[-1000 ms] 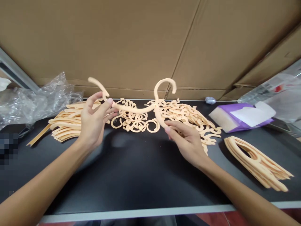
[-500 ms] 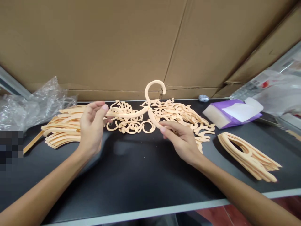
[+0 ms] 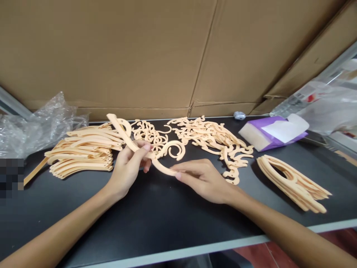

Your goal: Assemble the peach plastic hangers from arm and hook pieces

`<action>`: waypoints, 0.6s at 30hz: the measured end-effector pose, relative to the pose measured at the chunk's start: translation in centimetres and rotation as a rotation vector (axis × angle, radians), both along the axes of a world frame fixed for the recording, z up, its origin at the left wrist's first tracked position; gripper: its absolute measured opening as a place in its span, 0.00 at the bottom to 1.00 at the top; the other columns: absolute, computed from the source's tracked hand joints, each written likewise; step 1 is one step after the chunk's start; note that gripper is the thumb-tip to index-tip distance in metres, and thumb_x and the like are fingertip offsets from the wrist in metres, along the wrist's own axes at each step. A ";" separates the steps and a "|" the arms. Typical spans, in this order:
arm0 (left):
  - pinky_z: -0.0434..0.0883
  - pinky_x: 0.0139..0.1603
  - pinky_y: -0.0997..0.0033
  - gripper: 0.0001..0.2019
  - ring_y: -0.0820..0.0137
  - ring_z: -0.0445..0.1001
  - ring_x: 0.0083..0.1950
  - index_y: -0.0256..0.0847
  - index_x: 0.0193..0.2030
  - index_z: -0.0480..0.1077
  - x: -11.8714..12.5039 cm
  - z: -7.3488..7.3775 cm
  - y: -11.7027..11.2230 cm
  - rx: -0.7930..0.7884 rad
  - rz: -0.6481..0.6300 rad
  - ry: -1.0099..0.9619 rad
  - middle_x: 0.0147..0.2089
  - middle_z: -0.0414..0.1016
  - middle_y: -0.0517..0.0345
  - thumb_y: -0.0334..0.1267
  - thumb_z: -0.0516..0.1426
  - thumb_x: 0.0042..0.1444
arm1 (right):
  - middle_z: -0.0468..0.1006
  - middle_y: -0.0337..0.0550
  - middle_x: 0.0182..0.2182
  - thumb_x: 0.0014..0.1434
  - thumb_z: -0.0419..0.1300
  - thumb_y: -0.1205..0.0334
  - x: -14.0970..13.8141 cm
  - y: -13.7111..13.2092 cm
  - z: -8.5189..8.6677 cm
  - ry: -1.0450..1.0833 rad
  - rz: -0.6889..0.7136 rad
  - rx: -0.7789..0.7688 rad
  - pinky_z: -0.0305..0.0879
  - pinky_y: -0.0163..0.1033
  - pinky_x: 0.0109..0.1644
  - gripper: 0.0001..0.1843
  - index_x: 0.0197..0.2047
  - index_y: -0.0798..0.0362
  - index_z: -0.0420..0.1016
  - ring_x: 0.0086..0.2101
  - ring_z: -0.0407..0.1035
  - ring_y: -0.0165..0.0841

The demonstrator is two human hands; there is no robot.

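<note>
One hanger (image 3: 164, 171) is held above the bench (image 3: 178, 219); left grip (image 3: 129, 167) clamped beside its joint, right grip (image 3: 205, 181) pinching one arm; three loose piles (image 3: 83, 143) behind, too tangled to count; one hanger stack (image 3: 298, 190) at right; one purple packet (image 3: 275, 143), white tissue (image 3: 286, 129) protruding.

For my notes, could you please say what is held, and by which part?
A pale peach, curved plastic hanger: the left hand grips one arm near the joint, the right hand the other arm.
</note>
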State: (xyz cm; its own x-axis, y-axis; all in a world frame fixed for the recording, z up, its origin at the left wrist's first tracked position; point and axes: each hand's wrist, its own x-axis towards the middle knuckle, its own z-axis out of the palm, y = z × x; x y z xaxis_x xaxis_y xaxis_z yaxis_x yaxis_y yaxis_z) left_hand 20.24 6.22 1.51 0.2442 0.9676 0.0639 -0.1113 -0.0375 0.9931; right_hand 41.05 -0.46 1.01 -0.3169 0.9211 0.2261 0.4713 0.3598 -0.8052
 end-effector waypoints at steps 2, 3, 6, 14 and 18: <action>0.65 0.23 0.75 0.10 0.76 0.67 0.25 0.38 0.35 0.71 -0.1 0.2 0.0 -0.040 -0.040 -0.022 0.33 0.70 0.61 0.42 0.63 0.53 | 0.79 0.40 0.29 0.64 0.57 0.62 -0.1 0.0 -0.1 -0.027 0.001 -0.015 0.59 0.33 0.30 0.12 0.42 0.54 0.83 0.26 0.65 0.27; 0.65 0.24 0.75 0.09 0.76 0.67 0.25 0.38 0.34 0.70 -0.1 0.2 0.0 -0.054 -0.063 -0.023 0.33 0.70 0.61 0.41 0.63 0.53 | 0.78 0.40 0.29 0.63 0.57 0.62 -0.1 0.0 -0.2 -0.022 -0.021 -0.030 0.59 0.33 0.30 0.12 0.42 0.54 0.82 0.26 0.65 0.27; 0.67 0.25 0.73 0.07 0.76 0.68 0.25 0.38 0.33 0.71 -0.2 0.1 0.1 -0.084 -0.130 -0.021 0.34 0.70 0.61 0.39 0.62 0.52 | 0.75 0.37 0.24 0.59 0.59 0.63 -0.1 0.2 -0.4 0.039 -0.123 -0.084 0.59 0.32 0.28 0.08 0.37 0.55 0.80 0.25 0.64 0.27; 0.66 0.26 0.73 0.11 0.74 0.67 0.24 0.39 0.36 0.70 -0.5 -0.1 -0.2 0.063 -0.295 0.296 0.28 0.66 0.64 0.46 0.58 0.59 | 0.71 0.35 0.21 0.53 0.63 0.64 0.3 0.3 0.4 -0.019 -0.207 -0.080 0.55 0.32 0.26 0.04 0.27 0.56 0.76 0.23 0.60 0.26; 0.64 0.30 0.73 0.12 0.72 0.66 0.28 0.41 0.42 0.73 -0.6 0.2 -1.1 0.310 -0.367 0.578 0.28 0.68 0.63 0.48 0.58 0.61 | 0.73 0.35 0.23 0.53 0.64 0.64 0.2 0.1 0.4 0.135 -0.107 -0.197 0.60 0.33 0.28 0.03 0.31 0.55 0.76 0.25 0.64 0.27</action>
State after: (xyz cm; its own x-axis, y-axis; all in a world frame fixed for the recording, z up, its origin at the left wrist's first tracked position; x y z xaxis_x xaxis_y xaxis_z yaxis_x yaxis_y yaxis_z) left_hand 19.68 5.15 1.68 0.6246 0.7764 0.0836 0.3658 -0.3855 0.8471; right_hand 41.23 -0.31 1.37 -0.1938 0.9783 0.0730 0.3816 0.1437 -0.9131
